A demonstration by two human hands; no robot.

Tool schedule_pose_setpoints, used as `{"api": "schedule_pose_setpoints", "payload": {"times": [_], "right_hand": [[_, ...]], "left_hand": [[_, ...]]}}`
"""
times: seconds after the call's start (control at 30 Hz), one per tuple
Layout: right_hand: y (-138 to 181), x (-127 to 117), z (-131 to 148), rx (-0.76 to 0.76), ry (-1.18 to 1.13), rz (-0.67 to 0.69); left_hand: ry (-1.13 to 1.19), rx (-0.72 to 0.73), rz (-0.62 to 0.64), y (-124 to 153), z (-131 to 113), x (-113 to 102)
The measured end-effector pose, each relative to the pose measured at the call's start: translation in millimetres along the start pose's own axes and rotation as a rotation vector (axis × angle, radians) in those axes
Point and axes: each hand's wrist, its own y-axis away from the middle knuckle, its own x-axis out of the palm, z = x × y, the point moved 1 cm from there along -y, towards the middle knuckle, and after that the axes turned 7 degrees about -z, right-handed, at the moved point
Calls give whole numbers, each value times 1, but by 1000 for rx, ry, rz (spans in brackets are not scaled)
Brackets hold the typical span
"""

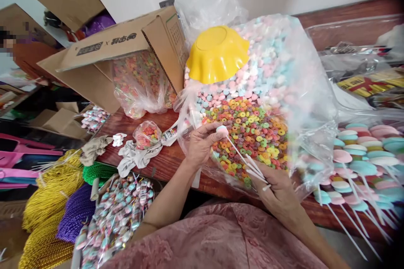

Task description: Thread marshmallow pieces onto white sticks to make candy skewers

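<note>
Red tabletop [172,160] below — left grip [202,145] pinches candy [222,130], right grip [277,187] curls round white sticks [256,173]. Hold candy lightly, its stick [235,147] straight.

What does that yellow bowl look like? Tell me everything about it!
The yellow bowl is bright and shiny, like plastic, with a wavy rim and a round, flat base. It's upside down, base up, tilted a little. It sits on the heap of pink, white and blue candies, right beside the cardboard box. Neither the left hand nor the right hand touches it. Its inside is hidden.
</note>
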Motion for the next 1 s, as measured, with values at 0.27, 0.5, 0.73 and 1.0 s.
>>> {"api": "schedule_pose_setpoints", "payload": {"times": [0.27, 0.5, 0.73, 1.0], "right_hand": [[10, -6, 3, -64, 92, 53], [24, 2, -9, -33, 223, 58], [18, 17, 2, 78, 39, 136], [24, 35, 3, 103, -96, 64]], "left_hand": [[-217, 379, -5, 9, 17, -5], [-501, 711, 89, 22, 17, -3], [-578, 903, 165, 36, 13, -7], [-541, 851, 288, 48, 19, 0]]}}
